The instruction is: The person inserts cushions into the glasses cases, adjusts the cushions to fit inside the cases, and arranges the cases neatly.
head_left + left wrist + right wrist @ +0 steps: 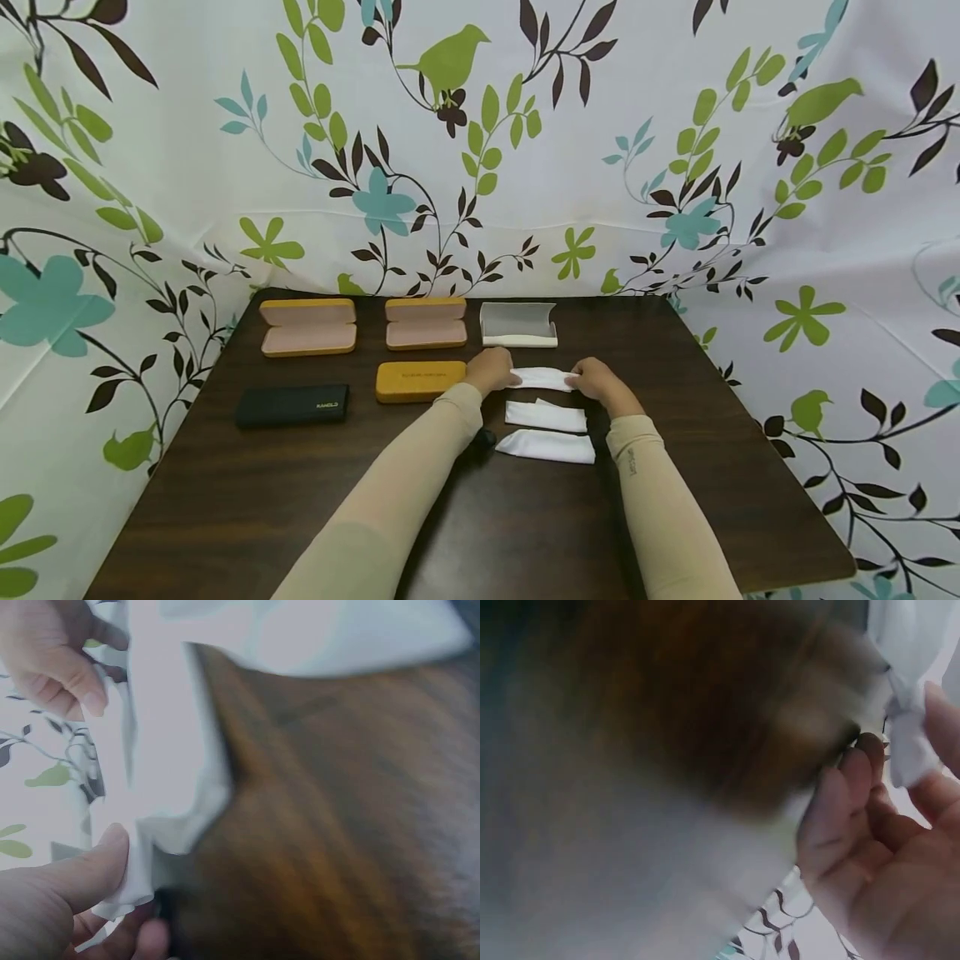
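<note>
A folded white cloth (543, 379) is stretched between my two hands, just in front of an open white glasses case (519, 327). My left hand (490, 371) pinches its left end, thumb on top in the left wrist view, where the cloth (169, 735) hangs in a loose fold. At the other end, my right hand (602, 386) holds the cloth between thumb and fingers; in the right wrist view the cloth (909, 742) bunches at the grip. Nearer to me lie a second folded white cloth (546, 416) and a third one (551, 447).
Left of my hands lie a closed yellow glasses case (418, 382) and a black case (292, 406). Behind them stand two open yellow cases with pink lining, one left (309, 327) and one middle (426, 323). A patterned curtain (450, 167) backs the dark table (225, 500).
</note>
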A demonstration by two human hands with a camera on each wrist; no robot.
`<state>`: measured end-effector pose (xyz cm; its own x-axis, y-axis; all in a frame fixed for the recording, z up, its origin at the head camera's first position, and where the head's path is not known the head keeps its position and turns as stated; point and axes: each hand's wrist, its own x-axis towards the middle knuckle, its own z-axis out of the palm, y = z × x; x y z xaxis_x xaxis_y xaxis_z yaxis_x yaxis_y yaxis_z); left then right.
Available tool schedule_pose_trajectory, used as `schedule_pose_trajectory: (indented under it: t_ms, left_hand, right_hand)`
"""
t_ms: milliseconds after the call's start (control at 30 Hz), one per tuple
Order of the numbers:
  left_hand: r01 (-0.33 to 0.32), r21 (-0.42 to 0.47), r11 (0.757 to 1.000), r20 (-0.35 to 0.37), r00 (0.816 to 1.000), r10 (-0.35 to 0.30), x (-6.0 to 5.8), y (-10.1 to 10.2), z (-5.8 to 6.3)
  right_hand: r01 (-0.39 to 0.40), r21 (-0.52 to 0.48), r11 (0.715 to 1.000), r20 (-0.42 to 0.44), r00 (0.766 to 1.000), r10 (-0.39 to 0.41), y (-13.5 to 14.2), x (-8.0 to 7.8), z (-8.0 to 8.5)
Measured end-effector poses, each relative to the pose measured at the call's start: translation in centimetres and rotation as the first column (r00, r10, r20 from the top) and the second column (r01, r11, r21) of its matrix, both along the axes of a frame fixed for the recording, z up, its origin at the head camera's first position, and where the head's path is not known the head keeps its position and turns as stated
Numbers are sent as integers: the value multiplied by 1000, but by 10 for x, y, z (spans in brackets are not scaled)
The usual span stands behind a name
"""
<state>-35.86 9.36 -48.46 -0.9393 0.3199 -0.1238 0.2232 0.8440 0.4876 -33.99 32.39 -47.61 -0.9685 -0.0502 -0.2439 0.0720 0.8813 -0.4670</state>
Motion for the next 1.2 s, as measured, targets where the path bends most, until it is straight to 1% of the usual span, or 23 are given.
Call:
schedule_pose_trajectory:
  t_ms: [67, 133, 267, 300, 367, 500, 600, 800, 867, 900, 967, 1033, 1133, 1200]
  left_hand:
    - [27, 82, 996, 25, 999, -29, -2, -4, 3]
    - [39, 159, 986, 60, 997, -49, -4, -8, 7]
    - [3, 271, 963, 166, 985, -50, -7, -15, 11]
    - [-6, 285, 959, 185, 982, -48, -7, -16, 13]
    - [-4, 294, 956, 211, 976, -61, -9, -18, 15]
    - [19, 284, 959, 213, 974, -82, -8, -22, 18]
    - [10, 317, 948, 220, 972, -84, -7, -24, 20]
    - [-79, 438, 895, 307, 949, -67, -4, -29, 26]
    - [-108, 476, 873, 330, 942, -63, -3, -32, 27]
    - [-109, 485, 868, 328, 942, -65, -3, -34, 27]
    - [-118, 504, 856, 334, 940, -68, -3, -37, 27]
    - [-123, 515, 848, 336, 939, -68, -3, -40, 27]
    - [-124, 519, 846, 330, 942, -64, -4, -44, 28]
    - [-106, 513, 852, 314, 947, -71, -5, -47, 29]
  right_hand:
    - [14, -36, 999, -2, 1000, -14, 2, 0, 1]
    - [23, -71, 997, -7, 1000, -24, 4, 0, 2]
    - [43, -176, 983, 14, 999, -41, 8, 2, 3]
    - [47, -201, 978, 20, 999, -44, 8, 3, 4]
    - [49, -237, 970, 30, 999, -43, 10, 4, 4]
    - [60, -282, 957, 50, 998, -48, 11, 7, 4]
    - [79, -345, 935, 74, 996, -57, 11, 9, 6]
    - [135, -492, 860, 148, 987, -71, 9, 9, 14]
    - [143, -517, 844, 164, 984, -66, 9, 10, 17]
    - [146, -525, 838, 170, 983, -65, 8, 10, 18]
    - [145, -531, 835, 178, 982, -57, 8, 10, 20]
    - [135, -535, 834, 176, 983, -47, 7, 9, 21]
    - [122, -545, 830, 165, 986, -36, 6, 6, 22]
    - [105, -547, 831, 149, 988, -27, 5, 4, 22]
